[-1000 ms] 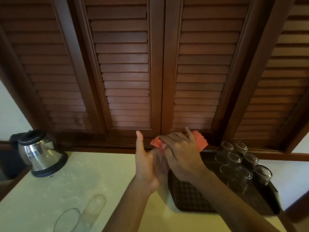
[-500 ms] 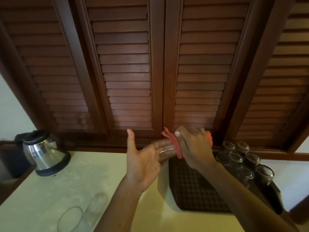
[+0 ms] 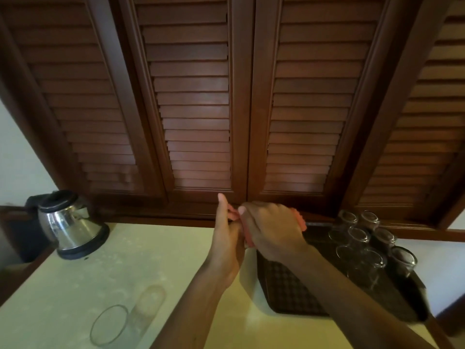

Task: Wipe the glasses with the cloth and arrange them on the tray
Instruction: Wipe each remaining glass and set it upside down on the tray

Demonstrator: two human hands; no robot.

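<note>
Eight glasses stand on one tray; right hand grips one cloth, left hand flat.

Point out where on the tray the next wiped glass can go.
The tray's near-left checkered part, beside the right hand, lies bare. Its far-right end is crowded with upturned glasses. The counter between kettle and left hand is also free.

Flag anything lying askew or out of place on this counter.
One clear glass lies on its side on the counter, apart from the glasses standing rim-down on the tray. Nothing spilled or broken shows.
</note>
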